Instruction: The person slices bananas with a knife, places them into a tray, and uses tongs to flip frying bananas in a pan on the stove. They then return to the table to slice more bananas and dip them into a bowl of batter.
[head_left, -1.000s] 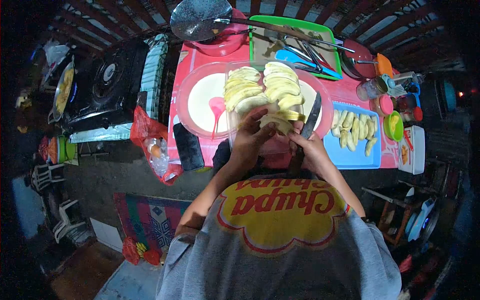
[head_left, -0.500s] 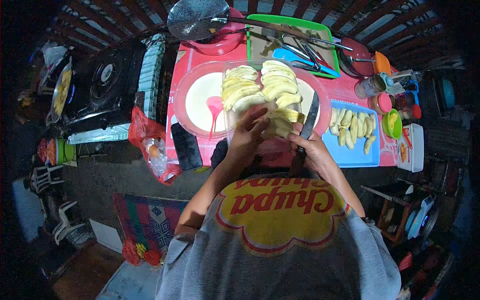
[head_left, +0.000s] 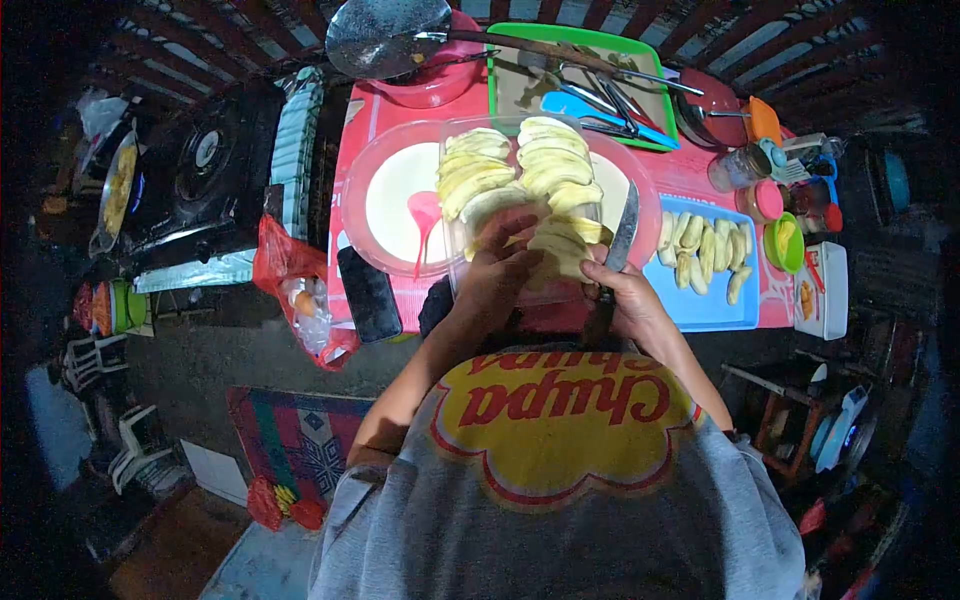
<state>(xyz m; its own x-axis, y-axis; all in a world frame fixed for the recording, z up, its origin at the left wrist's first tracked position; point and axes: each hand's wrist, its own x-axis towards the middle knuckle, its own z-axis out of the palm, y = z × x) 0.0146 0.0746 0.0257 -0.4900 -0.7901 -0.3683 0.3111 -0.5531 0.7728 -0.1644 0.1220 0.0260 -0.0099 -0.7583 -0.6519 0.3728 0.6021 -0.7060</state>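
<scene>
A clear plastic tray [head_left: 452, 150] holds two rows of sliced, fanned bananas [head_left: 475, 170] and rests over a wide pink-rimmed basin of pale batter [head_left: 395, 205]. Over the tray's near end, my left hand [head_left: 500, 270] has its fingers curled against a fanned banana piece [head_left: 557, 250]. My right hand [head_left: 625, 292] touches the same piece from the right and holds a knife [head_left: 626, 230], blade pointing away from me, its dark handle under the palm. A pink ladle [head_left: 425, 212] lies in the batter on the left.
Right of the basin, a blue tray [head_left: 700, 312] holds peeled bananas. Behind are a green tray [head_left: 660, 90] of utensils and a large strainer [head_left: 388, 38]. A phone [head_left: 368, 295] and red plastic bag [head_left: 277, 262] lie left; beyond stands a stove [head_left: 215, 170]. Jars [head_left: 738, 168] stand right.
The banana piece between my hands now looks more spread into slices. Both hands have barely moved, and the knife remains in my right hand.
</scene>
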